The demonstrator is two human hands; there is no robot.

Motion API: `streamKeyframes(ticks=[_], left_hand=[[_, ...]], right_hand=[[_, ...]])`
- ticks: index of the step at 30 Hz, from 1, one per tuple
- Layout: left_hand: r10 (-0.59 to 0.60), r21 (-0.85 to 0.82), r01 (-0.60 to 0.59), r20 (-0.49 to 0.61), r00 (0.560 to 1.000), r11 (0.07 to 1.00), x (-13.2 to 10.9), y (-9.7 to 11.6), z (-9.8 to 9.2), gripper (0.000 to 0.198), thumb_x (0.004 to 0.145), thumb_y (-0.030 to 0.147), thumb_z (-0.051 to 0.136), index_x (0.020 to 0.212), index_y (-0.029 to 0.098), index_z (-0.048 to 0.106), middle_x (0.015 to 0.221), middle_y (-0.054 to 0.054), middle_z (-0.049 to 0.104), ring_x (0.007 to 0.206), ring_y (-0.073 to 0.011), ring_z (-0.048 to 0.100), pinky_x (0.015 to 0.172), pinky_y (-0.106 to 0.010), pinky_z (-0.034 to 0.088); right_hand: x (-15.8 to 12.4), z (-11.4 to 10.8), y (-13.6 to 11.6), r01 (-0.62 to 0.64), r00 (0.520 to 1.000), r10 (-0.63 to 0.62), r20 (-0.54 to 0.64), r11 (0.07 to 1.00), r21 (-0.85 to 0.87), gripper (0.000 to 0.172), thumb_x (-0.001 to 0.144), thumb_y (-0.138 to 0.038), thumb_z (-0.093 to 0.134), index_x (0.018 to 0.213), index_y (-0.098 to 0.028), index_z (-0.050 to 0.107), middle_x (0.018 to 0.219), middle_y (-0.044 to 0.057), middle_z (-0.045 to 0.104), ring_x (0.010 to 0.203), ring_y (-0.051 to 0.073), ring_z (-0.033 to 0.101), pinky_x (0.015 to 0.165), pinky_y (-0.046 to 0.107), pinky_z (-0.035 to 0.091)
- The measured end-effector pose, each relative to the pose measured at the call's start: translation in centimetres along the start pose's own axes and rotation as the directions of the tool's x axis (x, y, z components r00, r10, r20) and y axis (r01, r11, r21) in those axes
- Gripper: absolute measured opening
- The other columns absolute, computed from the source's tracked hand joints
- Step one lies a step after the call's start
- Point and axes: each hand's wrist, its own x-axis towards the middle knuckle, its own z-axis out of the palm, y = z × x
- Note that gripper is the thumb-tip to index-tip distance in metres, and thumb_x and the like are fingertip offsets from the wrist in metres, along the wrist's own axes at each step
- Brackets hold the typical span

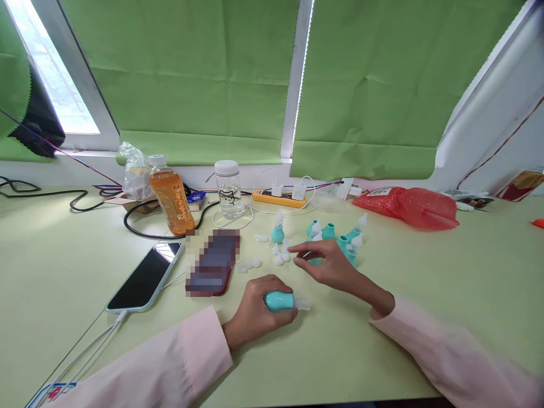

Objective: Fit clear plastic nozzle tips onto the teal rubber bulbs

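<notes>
A teal bulb (278,301) with a clear tip (302,304) is gripped in the left hand (255,314), whose fingers are curled around it. It is held low over the pale green table (63,255), with the tip pointed to the right. The right hand (329,267) is held open just beyond it, with the fingers stretched to the left and nothing seen in them. Their tips are close to a scatter of small white pieces (280,258).

1 more teal bulb (277,233) is stood upright behind those pieces, and a cluster of teal bulbs (329,231) is gathered behind the right hand.

To the left, a blurred dark object (212,262) is laid flat, and a phone (144,277) on a white cable is laid beside it. Further back, an orange drink bottle (172,198), a glass jar (228,190) and a yellow power strip (278,197) are lined up near the window. A red bag (408,207) is laid at the far right.
</notes>
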Motion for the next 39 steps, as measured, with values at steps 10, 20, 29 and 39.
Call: streamKeyframes(ticks=[10, 20, 29, 39], left_hand=[[-0.144, -0.084, 0.142, -0.017, 0.989, 0.986, 0.1, 0.0, -0.3, 0.021, 0.061, 0.022, 0.061, 0.08, 0.014, 0.066, 0.075, -0.004, 0.066, 0.066, -0.0165, 0.058, 0.062, -0.025, 0.045], [-0.364, -0.248, 0.335, -0.079, 0.928, 0.909, 0.7, 0.3, -0.9, 0.026, 0.056, 0.028, 0.067, 0.077, 0.012, 0.067, 0.076, -0.006, 0.066, 0.067, -0.0183, 0.059, 0.057, -0.024, 0.045], [-0.41, -0.259, 0.385, -0.048, 0.911, 0.886, 0.9, 0.6, -1.1, 0.025, 0.054, 0.027, 0.067, 0.074, 0.011, 0.066, 0.072, -0.006, 0.065, 0.063, -0.0163, 0.056, 0.052, -0.022, 0.043], [-0.406, -0.331, 0.403, 0.062, 0.912, 0.853, 0.9, 0.2, -1.0, 0.029, 0.057, 0.031, 0.066, 0.078, 0.012, 0.065, 0.052, 0.0, 0.055, 0.046, -0.0091, 0.047, 0.04, -0.018, 0.035]], right_hand=[[2.6, 4.2, 2.3, 0.328, 0.908, -0.012, 0.42, 0.645, -0.69, 0.022, 0.068, 0.001, 0.043, 0.076, -0.014, 0.056, 0.079, 0.008, 0.059, 0.076, 0.02, 0.054, 0.056, 0.026, 0.04], [-0.6, 0.5, 0.9, 0.243, 0.966, -0.211, 0.149, 0.937, -0.251, 0.011, 0.064, -0.017, 0.055, 0.074, -0.016, 0.057, 0.079, 0.006, 0.061, 0.072, 0.017, 0.057, 0.064, 0.029, 0.045], [-3.0, -1.0, 0.2, -0.005, 0.984, -0.024, 0.178, 0.988, 0.156, 0.011, 0.064, -0.02, 0.06, 0.074, -0.018, 0.055, 0.07, 0.0, 0.056, 0.061, 0.011, 0.055, 0.061, 0.025, 0.051], [-3.0, -0.2, 1.4, -0.174, 0.98, 0.148, 0.136, 0.964, 0.2, 0.026, 0.056, -0.033, 0.068, 0.075, -0.016, 0.068, 0.061, 0.004, 0.066, 0.052, 0.015, 0.059, 0.046, 0.024, 0.05]])
